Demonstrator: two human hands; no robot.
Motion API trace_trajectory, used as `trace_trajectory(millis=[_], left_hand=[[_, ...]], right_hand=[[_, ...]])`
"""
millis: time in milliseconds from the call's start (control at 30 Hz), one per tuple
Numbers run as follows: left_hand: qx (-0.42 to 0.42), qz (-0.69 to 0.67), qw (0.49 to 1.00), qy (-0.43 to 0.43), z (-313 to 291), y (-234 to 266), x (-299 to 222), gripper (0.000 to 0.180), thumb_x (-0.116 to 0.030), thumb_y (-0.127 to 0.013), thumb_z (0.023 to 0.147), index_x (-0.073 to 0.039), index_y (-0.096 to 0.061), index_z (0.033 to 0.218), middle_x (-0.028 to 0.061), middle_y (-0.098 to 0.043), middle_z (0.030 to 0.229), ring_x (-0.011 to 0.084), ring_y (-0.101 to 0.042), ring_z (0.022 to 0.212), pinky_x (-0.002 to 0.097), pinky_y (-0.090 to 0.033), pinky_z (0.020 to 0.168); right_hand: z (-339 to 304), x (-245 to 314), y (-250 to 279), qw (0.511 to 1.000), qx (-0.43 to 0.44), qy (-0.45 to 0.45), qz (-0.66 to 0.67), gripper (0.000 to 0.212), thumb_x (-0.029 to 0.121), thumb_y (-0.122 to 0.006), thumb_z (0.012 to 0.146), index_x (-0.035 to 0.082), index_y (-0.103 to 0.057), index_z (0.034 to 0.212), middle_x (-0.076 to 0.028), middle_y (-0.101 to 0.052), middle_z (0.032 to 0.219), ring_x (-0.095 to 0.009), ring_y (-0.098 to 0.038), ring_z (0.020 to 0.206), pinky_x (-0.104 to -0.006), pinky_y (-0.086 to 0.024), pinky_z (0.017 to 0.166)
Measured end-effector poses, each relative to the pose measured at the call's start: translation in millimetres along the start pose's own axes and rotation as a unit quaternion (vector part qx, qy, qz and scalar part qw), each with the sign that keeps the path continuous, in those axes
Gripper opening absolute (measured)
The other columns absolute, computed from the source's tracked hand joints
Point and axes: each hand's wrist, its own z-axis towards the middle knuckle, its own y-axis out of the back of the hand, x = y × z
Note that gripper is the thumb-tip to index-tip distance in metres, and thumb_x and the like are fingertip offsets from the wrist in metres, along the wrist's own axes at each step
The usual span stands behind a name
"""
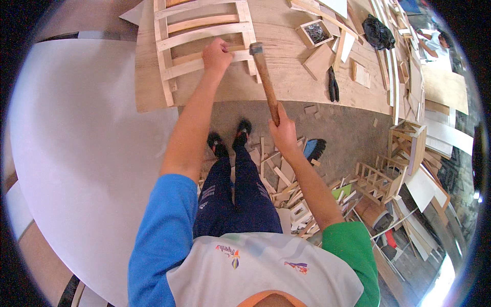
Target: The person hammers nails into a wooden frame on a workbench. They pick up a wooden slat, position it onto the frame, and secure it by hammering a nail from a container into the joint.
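A ladder-like wooden frame [203, 37] with several pale slats lies at the far edge of the workbench. Over its nearest slat my left hand [217, 54] is closed, fingertips pinched together; anything between them is too small to make out. My right hand [283, 134] wraps round the lower end of a hammer [267, 84] with a worn wooden handle. The hammer's metal head points away from me, up beside the frame's right rail, a short way to the right of my left hand.
On the plywood workbench [302, 92] are a small wooden box of nails [315, 34], dark-handled pliers [333, 85], a black plastic bag [378, 31] and wood offcuts. A large white panel [76, 153] spreads on the left. Wood scraps [294, 192] litter the floor by my feet. Another person [434, 43] is at far right.
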Motion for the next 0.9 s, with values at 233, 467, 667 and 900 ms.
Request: trace_trajectory(millis=[233, 467, 667, 900], left_hand=[[-0.011, -0.005, 1.000, -0.009, -2.1, -2.3, 10.4, 0.029, -0.019, -0.081, 0.063, -0.010, -0.067, 0.086, 0.0047, -0.068, 0.076, 0.0247, -0.065, 0.078, 0.0389, -0.050, 0.074], [0.009, 0.055, 0.997, -0.056, -4.6, 1.9, 9.3, 0.035, -0.025, -0.080, 0.066, -0.011, -0.067, 0.096, 0.0071, -0.069, 0.089, 0.0279, -0.061, 0.095, 0.0444, -0.046, 0.083], [0.122, 0.091, 0.971, -0.182, -14.9, 13.4, -6.8, 0.045, -0.020, -0.081, 0.065, -0.011, -0.064, 0.106, 0.0104, -0.065, 0.104, 0.0325, -0.057, 0.102, 0.0456, -0.044, 0.090], [0.045, 0.137, 0.975, -0.168, -38.6, 32.7, -17.2, 0.045, -0.013, -0.076, 0.068, -0.014, -0.062, 0.111, 0.0110, -0.061, 0.112, 0.0317, -0.054, 0.108, 0.0456, -0.041, 0.095]], right_hand=[[2.7, 12.8, 4.6, 0.993, 0.091, -0.076, -0.004, 0.058, 0.009, -0.062, 0.082, -0.001, -0.039, 0.134, -0.030, -0.061, 0.094, -0.040, -0.065, 0.087, -0.0381, -0.051, 0.072], [-19.2, -10.5, 34.8, 0.999, -0.017, -0.037, 0.017, 0.058, 0.006, -0.065, 0.080, 0.000, -0.042, 0.133, -0.025, -0.063, 0.093, -0.028, -0.066, 0.081, -0.0374, -0.051, 0.073], [-65.0, -53.2, 49.3, 0.984, -0.023, -0.143, 0.108, 0.055, 0.000, -0.063, 0.080, 0.002, -0.044, 0.131, -0.009, -0.059, 0.074, -0.014, -0.055, 0.049, -0.0295, -0.044, 0.042], [-101.4, -91.5, 53.3, 0.984, -0.056, -0.121, 0.120, 0.035, -0.002, -0.061, 0.081, 0.001, -0.049, 0.114, -0.005, -0.052, 0.063, -0.012, -0.050, 0.042, -0.0284, -0.039, 0.035]])
